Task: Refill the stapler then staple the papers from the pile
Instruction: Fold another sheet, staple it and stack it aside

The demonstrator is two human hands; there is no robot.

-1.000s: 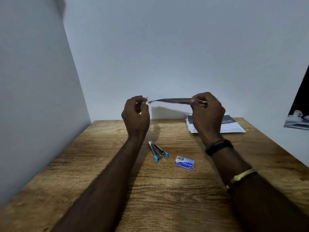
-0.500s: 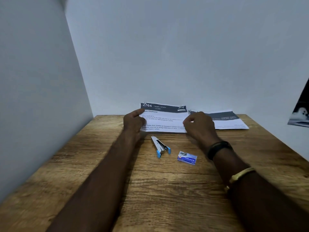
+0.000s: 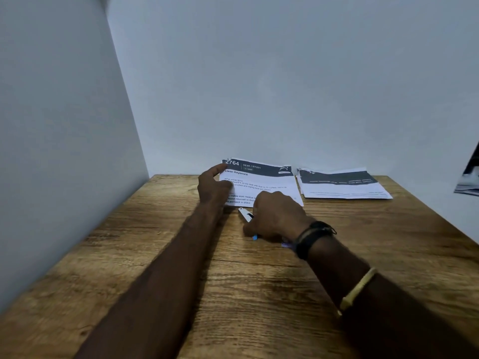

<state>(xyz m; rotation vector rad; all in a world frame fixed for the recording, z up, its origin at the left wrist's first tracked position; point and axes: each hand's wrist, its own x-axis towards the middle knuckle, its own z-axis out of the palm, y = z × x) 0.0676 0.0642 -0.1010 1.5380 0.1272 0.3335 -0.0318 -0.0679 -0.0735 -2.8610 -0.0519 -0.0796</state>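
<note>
A printed sheet set (image 3: 261, 181) with a dark header lies flat at the back of the wooden table (image 3: 155, 255). My left hand (image 3: 213, 185) rests on its left edge, thumb near the top left corner. My right hand (image 3: 276, 216) lies over the small stapler (image 3: 245, 213), whose silver nose and one blue tip stick out from under the fingers. I cannot tell how firmly the fingers close on it. The blue staple box (image 3: 286, 245) is mostly hidden beneath my right wrist. The paper pile (image 3: 342, 185) sits at the back right.
Grey walls close the table on the left and at the back. A dark printed object (image 3: 469, 177) shows at the right edge of view. Bare wood stretches toward me in front of both hands.
The sheets, held up in the air a second ago, now lie flat on the table. My right hand has left the paper and come down onto the stapler.
</note>
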